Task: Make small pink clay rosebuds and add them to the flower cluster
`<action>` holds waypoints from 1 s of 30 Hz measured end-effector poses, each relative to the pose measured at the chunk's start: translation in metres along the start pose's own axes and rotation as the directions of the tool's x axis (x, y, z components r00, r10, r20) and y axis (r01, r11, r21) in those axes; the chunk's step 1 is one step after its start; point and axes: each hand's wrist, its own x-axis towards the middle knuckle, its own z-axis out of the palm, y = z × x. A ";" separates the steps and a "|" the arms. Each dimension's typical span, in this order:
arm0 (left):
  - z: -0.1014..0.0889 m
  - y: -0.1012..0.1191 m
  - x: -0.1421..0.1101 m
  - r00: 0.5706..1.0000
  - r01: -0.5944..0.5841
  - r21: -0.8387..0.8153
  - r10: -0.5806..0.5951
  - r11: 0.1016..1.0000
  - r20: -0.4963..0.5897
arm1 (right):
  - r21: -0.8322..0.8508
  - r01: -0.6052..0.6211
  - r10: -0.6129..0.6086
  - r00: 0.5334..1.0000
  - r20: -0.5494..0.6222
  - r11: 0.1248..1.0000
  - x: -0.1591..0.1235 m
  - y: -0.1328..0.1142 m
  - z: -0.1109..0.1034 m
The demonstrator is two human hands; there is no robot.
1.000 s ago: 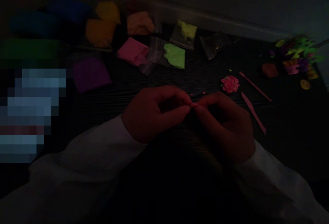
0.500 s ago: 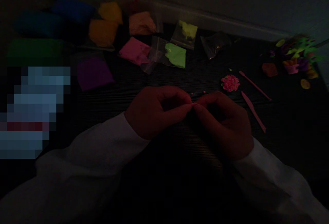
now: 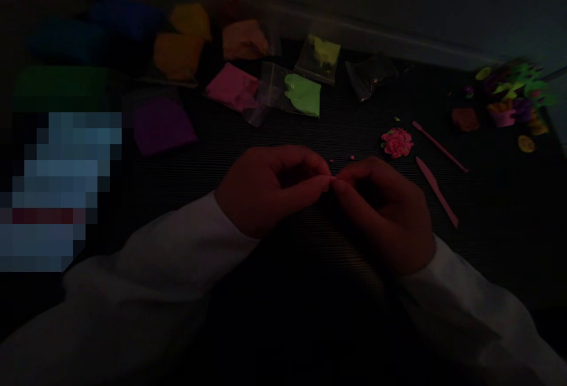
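Between my fingertips is a tiny bit of pink modelling clay [image 3: 332, 178], mostly covered by the fingers. My left hand [image 3: 274, 188] pinches it from the left, thumb against forefinger. From the right, my right hand [image 3: 385, 214] pinches the same bit, and the fingertips of both hands nearly touch. Just beyond them, a small pink clay crumb [image 3: 352, 157] lies on the dark table. A pink clay flower [image 3: 397, 143] with green edging sits past my right hand. Beside it lie a pink modelling knife [image 3: 436, 191] and a thin pink modelling tool [image 3: 439, 146].
Bags of coloured clay line the back, among them pink [image 3: 233, 86], light green [image 3: 303, 95], orange [image 3: 178, 56] and purple [image 3: 163, 125]. A brown lump [image 3: 465, 119] and several small clay figures [image 3: 518, 96] stand at the far right. A blurred patch [image 3: 57, 191] covers the left side.
My fingertips have drawn slightly closer together, so less of the pink clay shows between them. The things on the table stay where they were.
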 end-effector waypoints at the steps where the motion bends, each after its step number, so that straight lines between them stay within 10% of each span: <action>1: 0.000 0.000 0.000 1.000 -0.007 -0.002 0.007 1.000 0.000 | -0.003 0.001 -0.001 1.000 -0.004 1.000 0.000 0.000 0.000; 30: 0.002 0.002 -0.001 0.999 0.040 -0.071 -0.039 0.997 0.027 | 0.053 -0.044 0.046 0.999 -0.025 0.998 -0.002 0.000 -0.001</action>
